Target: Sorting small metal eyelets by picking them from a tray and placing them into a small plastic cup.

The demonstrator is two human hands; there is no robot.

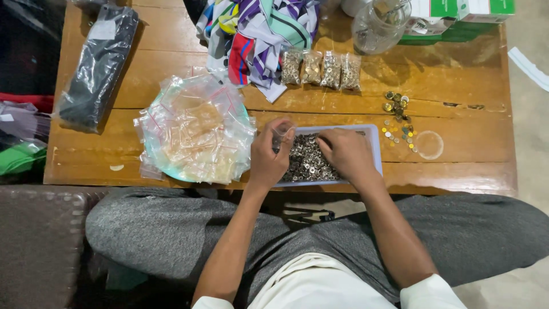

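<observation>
Four filled bags, two hands

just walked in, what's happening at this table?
A seated person works over a shallow tray full of small metal rings. The left hand holds a small clear bag at the tray's edge; the right hand rests in the rings, fingers down. Four filled bags lie in a row further back, a pile of empty zip bags sits to the left, and loose gold pieces lie to the right.
</observation>
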